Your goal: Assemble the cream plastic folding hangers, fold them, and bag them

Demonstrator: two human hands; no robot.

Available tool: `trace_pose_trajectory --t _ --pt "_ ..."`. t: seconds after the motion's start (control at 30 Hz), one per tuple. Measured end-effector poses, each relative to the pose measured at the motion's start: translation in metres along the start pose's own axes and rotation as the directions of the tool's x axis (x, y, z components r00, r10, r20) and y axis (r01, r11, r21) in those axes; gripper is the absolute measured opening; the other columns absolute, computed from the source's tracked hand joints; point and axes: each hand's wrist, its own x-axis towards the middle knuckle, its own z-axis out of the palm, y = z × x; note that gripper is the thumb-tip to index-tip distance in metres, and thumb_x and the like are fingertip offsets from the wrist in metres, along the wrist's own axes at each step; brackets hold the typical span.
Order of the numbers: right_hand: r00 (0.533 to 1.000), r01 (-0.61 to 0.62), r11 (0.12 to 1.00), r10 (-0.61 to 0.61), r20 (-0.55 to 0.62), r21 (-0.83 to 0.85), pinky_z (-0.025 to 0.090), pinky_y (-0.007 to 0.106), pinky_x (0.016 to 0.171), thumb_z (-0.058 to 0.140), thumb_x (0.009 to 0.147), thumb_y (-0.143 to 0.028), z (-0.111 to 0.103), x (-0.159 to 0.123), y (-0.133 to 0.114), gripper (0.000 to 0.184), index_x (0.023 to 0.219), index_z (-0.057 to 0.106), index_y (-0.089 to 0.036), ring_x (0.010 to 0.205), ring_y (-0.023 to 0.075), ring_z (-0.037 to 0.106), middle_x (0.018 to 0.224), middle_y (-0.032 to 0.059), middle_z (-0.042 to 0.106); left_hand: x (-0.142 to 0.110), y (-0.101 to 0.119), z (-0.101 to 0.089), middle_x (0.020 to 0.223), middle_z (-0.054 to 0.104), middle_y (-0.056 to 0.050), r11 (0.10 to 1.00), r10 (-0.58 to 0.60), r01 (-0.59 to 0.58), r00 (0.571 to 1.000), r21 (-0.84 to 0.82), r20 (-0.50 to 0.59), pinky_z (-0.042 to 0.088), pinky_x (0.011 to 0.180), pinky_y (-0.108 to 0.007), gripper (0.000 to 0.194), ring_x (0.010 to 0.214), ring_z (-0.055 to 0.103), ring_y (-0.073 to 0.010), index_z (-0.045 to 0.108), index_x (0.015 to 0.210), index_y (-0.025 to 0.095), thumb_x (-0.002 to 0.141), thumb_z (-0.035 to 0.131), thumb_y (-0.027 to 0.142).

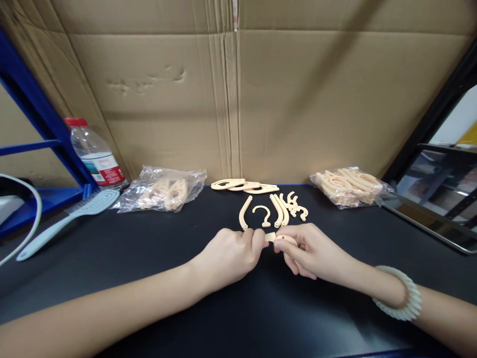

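My left hand (236,251) is closed around one end of a cream plastic hanger part (270,237), most of it hidden by the fingers. On its other side, my right hand (303,248) pinches a rounded cream piece (286,239) with a small dark hole; the two pieces meet between my hands. Just beyond my fingers lie a loose hanger hook (265,215), a curved hanger arm (244,213) to its left and a few more arms (279,211) to its right. Several small curved hook pieces (296,205) are heaped beside those.
Folded cream hangers (244,186) lie by the cardboard wall (149,89). Plastic bags of parts stand left (164,191) and right (348,186). At far left are a bottle (99,156) and a hairbrush (70,216); a glossy dark panel (439,199) leans at right.
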Motion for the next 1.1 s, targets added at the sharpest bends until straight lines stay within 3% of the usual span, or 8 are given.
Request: trace_pose_trajectory --t 0.1,0.23,0.3,0.4,0.53,0.63,0.87,1.1 --pt "0.964 0.214 0.922 -0.253 -0.084 -0.323 0.034 0.019 0.043 0.040 0.094 -0.026 0.004 -0.004 0.000 0.030 0.068 0.052 -0.018 0.040 0.0072 0.045 0.052 -0.0021 0.056 0.001 0.001 -0.001 0.062 0.062 -0.005 0.994 -0.068 0.078 0.991 -0.081 0.118 0.044 0.038 -0.027 0.028 0.045 0.061 -0.0211 0.051 0.085 0.013 0.098 0.027 0.017" --pt "0.816 0.392 0.720 -0.560 -0.145 -0.573 0.036 0.023 0.050 0.042 0.095 -0.022 0.000 -0.006 -0.004 0.027 0.072 0.056 -0.018 0.048 0.0093 0.046 0.059 -0.0007 0.055 0.001 0.005 -0.001 0.057 0.061 -0.002 0.934 -0.172 0.233 0.958 -0.272 0.228 0.041 0.042 -0.025 0.022 0.044 0.060 -0.0201 0.052 0.087 0.015 0.097 0.032 0.019" --pt "0.740 0.422 0.700 -0.633 -0.226 -0.576 0.043 0.025 0.060 0.045 0.095 -0.022 -0.013 -0.004 -0.006 0.023 0.078 0.061 -0.019 0.061 0.0126 0.055 0.070 0.0026 0.061 0.002 0.006 0.000 0.058 0.061 -0.002 0.841 -0.251 0.317 0.946 -0.438 0.204 0.040 0.046 -0.024 0.027 0.047 0.060 -0.0180 0.053 0.084 0.016 0.098 0.031 0.024" --pt "0.645 0.411 0.659 -0.699 -0.310 -0.630 0.048 0.034 0.076 0.052 0.091 -0.022 -0.042 0.006 -0.003 0.017 0.091 0.069 -0.023 0.089 0.0200 0.058 0.095 0.0074 0.062 0.004 0.005 0.004 0.057 0.058 0.001 0.565 -0.401 0.403 0.897 -0.720 0.187 0.042 0.053 -0.023 0.033 0.052 0.059 -0.0155 0.054 0.075 0.019 0.097 0.032 0.031" --pt "0.669 0.325 0.708 -0.641 -0.376 -0.627 0.050 0.035 0.074 0.055 0.089 -0.022 -0.069 0.021 0.017 0.017 0.087 0.072 -0.024 0.085 0.0192 0.059 0.092 0.0062 0.060 0.007 0.000 0.012 0.045 0.046 0.006 0.044 -0.482 0.448 0.793 -0.893 0.373 0.035 0.041 -0.021 0.035 0.037 0.046 -0.0117 0.052 0.075 0.019 0.095 0.033 0.041" --pt "0.710 0.286 0.722 -0.602 -0.367 -0.630 0.051 0.036 0.076 0.055 0.087 -0.019 -0.073 0.031 0.036 0.019 0.086 0.073 -0.021 0.086 0.0198 0.061 0.094 0.0070 0.063 0.008 -0.002 0.015 0.043 0.045 0.007 -0.186 -0.479 0.425 0.748 -0.886 0.459 0.031 0.036 -0.018 0.034 0.032 0.042 -0.0095 0.050 0.080 0.019 0.092 0.037 0.047" --pt "0.810 0.200 0.768 -0.479 -0.338 -0.608 0.050 0.038 0.088 0.036 0.063 0.007 -0.071 0.038 0.056 0.049 0.089 0.071 -0.016 0.095 0.0192 0.063 0.100 0.0077 0.066 0.010 -0.004 0.012 0.049 0.055 0.004 -0.316 -0.569 0.338 0.680 -0.886 0.462 0.038 0.041 -0.018 0.032 0.039 0.050 -0.0098 0.050 0.081 0.018 0.089 0.046 0.049" --pt "0.685 0.478 0.632 -0.703 -0.191 -0.611 0.048 0.042 0.092 0.044 0.083 -0.004 -0.035 0.019 0.019 0.039 0.113 0.061 -0.020 0.105 0.0209 0.058 0.110 0.0087 0.064 0.010 -0.004 0.011 0.064 0.068 0.000 -0.344 -0.614 0.242 0.673 -0.907 0.413 0.044 0.049 -0.019 0.027 0.048 0.057 -0.0103 0.045 0.085 0.019 0.090 0.051 0.045"
